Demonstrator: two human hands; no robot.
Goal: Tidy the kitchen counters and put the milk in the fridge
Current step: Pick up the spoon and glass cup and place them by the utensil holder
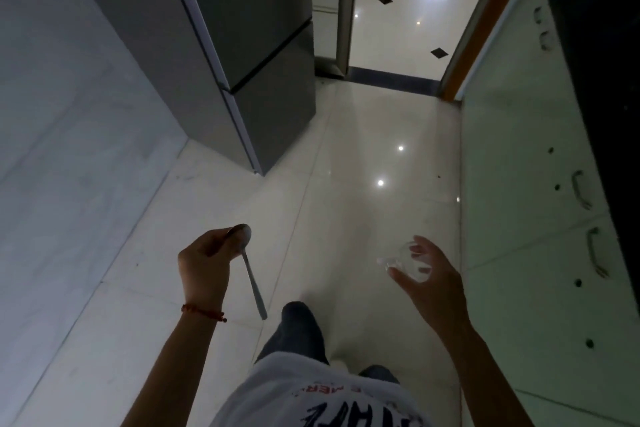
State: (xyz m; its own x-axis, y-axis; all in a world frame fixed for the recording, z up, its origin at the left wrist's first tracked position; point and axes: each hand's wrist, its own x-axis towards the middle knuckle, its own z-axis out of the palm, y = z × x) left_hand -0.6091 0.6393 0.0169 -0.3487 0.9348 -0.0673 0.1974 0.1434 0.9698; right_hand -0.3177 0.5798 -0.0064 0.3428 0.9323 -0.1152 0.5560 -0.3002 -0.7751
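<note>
My left hand [204, 267] grips a metal spoon [251, 279] near its bowl, with the handle hanging down toward the floor. My right hand [427, 279] holds a small clear glass [403, 262] with its fingers curled around it. Both hands are out in front of me, above the tiled floor. The grey fridge [249, 45] stands ahead on the left with its doors closed. No milk is in view.
Pale cabinets with metal handles [526, 201] run along the right under a dark counter [602, 62]. A white wall [69, 114] lies to the left. A doorway [398, 28] ahead leads to a glossy tiled room. My legs and white shirt show below.
</note>
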